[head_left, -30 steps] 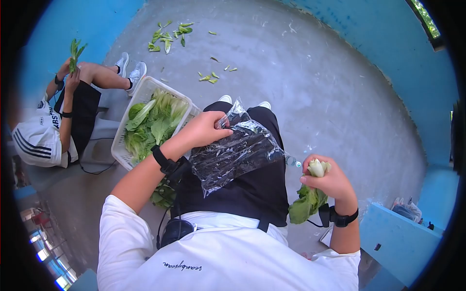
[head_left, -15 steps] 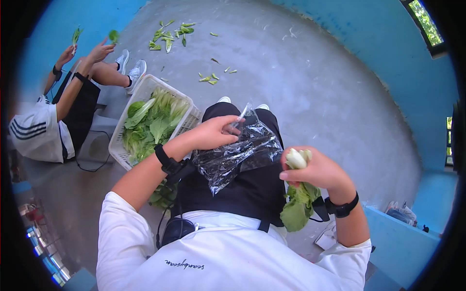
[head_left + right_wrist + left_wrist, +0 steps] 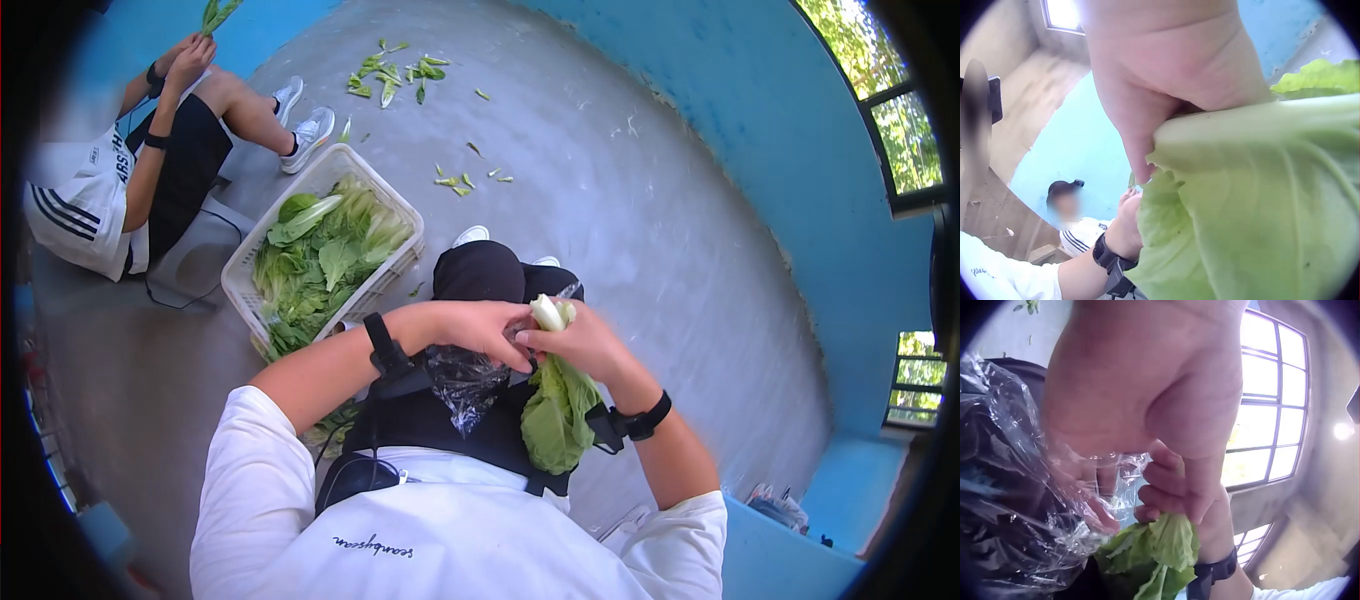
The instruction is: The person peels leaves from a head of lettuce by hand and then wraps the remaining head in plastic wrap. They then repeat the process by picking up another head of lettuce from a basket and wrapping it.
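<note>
Wrapped round a leafy green [image 3: 558, 415] just below its pale stalk, the right hand [image 3: 583, 345] keeps the stem end up and lets the leaves droop over the right edge of the lap [image 3: 478, 272]. From where I stand, the left hand [image 3: 480, 328] has its fingers curled into the film of a clear plastic bag [image 3: 468, 395]; whether its thumb closes on the film too, I cannot tell.

A second ago the right hand is out past the lap's right side, well apart from the other; now it has come inward, and the two hands meet, or nearly so, above the lap. The bag, spread wide then, hangs more bunched beneath the left fingers. To my eye that brings green and bag close enough to be worked together. The green is beside the film; I cannot see that any of it is inside, and only dark cloth shows through the bag.

To the left, a white plastic basket [image 3: 385, 194] carries a broad heap of loose leaves [image 3: 320, 260], reaching its near end. Beyond its far corner, trimmed scraps [image 3: 390, 72] lie on the floor, and past its left edge a second person [image 3: 85, 210] holds another green [image 3: 218, 15].
</note>
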`<action>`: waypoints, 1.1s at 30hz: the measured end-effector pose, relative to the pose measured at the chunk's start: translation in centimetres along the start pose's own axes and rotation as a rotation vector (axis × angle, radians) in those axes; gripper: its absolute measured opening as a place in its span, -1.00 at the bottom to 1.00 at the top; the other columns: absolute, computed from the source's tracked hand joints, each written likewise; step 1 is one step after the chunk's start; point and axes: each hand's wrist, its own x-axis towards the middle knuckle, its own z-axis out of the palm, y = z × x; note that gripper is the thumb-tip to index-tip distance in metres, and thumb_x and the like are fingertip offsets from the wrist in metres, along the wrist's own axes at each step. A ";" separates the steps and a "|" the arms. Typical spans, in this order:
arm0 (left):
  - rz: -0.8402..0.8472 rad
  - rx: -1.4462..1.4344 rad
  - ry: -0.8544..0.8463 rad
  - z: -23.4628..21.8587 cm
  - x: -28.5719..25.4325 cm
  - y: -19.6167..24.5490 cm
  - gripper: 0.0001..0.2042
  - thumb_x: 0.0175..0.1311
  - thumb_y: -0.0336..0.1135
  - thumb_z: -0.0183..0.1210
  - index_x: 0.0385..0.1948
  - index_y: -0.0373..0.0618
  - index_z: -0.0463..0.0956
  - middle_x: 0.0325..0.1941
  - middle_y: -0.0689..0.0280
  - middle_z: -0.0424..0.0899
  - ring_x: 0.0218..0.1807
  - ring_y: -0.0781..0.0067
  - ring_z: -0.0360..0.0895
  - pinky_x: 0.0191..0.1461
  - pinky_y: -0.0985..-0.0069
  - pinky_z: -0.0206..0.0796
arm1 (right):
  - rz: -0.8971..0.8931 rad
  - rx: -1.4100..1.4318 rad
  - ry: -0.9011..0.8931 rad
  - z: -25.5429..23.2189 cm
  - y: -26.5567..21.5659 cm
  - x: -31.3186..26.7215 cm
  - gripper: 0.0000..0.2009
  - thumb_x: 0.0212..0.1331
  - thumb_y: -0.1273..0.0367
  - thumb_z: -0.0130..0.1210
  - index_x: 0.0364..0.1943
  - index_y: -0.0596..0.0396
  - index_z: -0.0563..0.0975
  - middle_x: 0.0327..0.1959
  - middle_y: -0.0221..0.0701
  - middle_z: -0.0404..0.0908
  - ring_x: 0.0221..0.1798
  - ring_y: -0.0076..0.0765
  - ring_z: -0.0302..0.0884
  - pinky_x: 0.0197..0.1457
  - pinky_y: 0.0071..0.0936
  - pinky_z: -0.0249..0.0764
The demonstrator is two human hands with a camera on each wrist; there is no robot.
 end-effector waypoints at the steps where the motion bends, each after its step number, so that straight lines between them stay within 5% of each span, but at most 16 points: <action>1: -0.043 0.004 0.021 0.5 -0.3 0.7 -0.47 0.23 -0.42 0.40 0.22 -0.23 0.38 0.04 0.32 0.58 0.11 0.51 0.52 0.24 0.50 0.40 | -0.015 0.013 0.010 0.3 0.2 0.1 -0.80 0.19 0.37 0.31 -0.21 0.18 0.59 -0.37 -0.49 0.64 -0.33 -0.62 0.53 -0.22 -0.53 0.49; 3: -0.100 -0.027 0.061 1.3 0.0 1.1 -0.48 0.20 -0.47 0.41 0.19 -0.22 0.40 0.06 0.32 0.59 0.13 0.53 0.54 0.23 0.49 0.42 | -0.041 0.049 0.033 0.8 0.3 0.0 -0.80 0.18 0.38 0.32 -0.21 0.19 0.59 -0.36 -0.48 0.65 -0.31 -0.62 0.55 -0.21 -0.53 0.51; 6: 0.194 -0.116 0.107 2.7 0.4 -0.4 -0.39 0.17 -0.43 0.43 0.25 -0.19 0.32 0.09 0.30 0.56 0.13 0.49 0.52 0.17 0.47 0.43 | -0.037 -0.024 0.113 1.4 -0.2 -0.8 -0.82 0.15 0.40 0.34 -0.26 0.16 0.59 -0.37 -0.49 0.65 -0.31 -0.63 0.53 -0.19 -0.52 0.51; 16: 0.385 -0.066 0.259 6.7 1.4 0.2 -0.33 0.12 -0.57 0.41 0.28 -0.09 0.26 0.13 0.34 0.53 0.21 0.51 0.48 0.26 0.44 0.40 | -0.116 -0.103 0.273 1.6 0.0 -3.5 -0.63 0.03 0.24 0.47 -0.21 0.18 0.60 -0.39 -0.35 0.67 -0.32 -0.51 0.56 -0.16 -0.39 0.53; 22: 0.367 -0.199 0.417 8.6 2.2 -0.8 -0.37 0.13 -0.58 0.41 0.25 -0.12 0.33 0.15 0.36 0.56 0.21 0.51 0.51 0.29 0.43 0.42 | -0.133 -0.167 0.300 1.8 -0.7 -4.5 -0.68 0.03 0.34 0.46 -0.20 0.22 0.62 -0.36 -0.38 0.68 -0.30 -0.52 0.59 -0.15 -0.43 0.56; 25: 0.325 -0.154 0.313 8.0 2.1 0.1 -0.20 0.10 -0.61 0.40 0.40 -0.06 0.16 0.23 0.35 0.47 0.27 0.51 0.43 0.33 0.44 0.36 | -0.180 -0.153 0.362 1.8 0.1 -4.3 -0.69 0.02 0.33 0.46 -0.22 0.20 0.62 -0.36 -0.39 0.68 -0.30 -0.52 0.59 -0.15 -0.43 0.56; 28: 0.309 -0.190 0.213 6.8 1.9 0.7 -0.10 0.09 -0.62 0.41 0.48 -0.04 0.06 0.30 0.33 0.41 0.32 0.51 0.39 0.37 0.46 0.32 | -0.045 -0.033 0.299 1.5 -0.4 -4.7 -0.69 0.00 0.33 0.47 -0.23 0.18 0.62 -0.38 -0.41 0.68 -0.30 -0.53 0.59 -0.14 -0.43 0.56; 33: 0.437 -0.098 0.249 7.9 2.2 0.0 -0.05 0.08 -0.61 0.43 0.50 -0.04 0.01 0.37 0.32 0.35 0.38 0.49 0.34 0.46 0.44 0.24 | -0.166 -0.132 0.310 1.8 0.9 -4.5 -0.67 -0.01 0.31 0.50 -0.26 0.19 0.61 -0.40 -0.42 0.66 -0.30 -0.52 0.59 -0.13 -0.43 0.56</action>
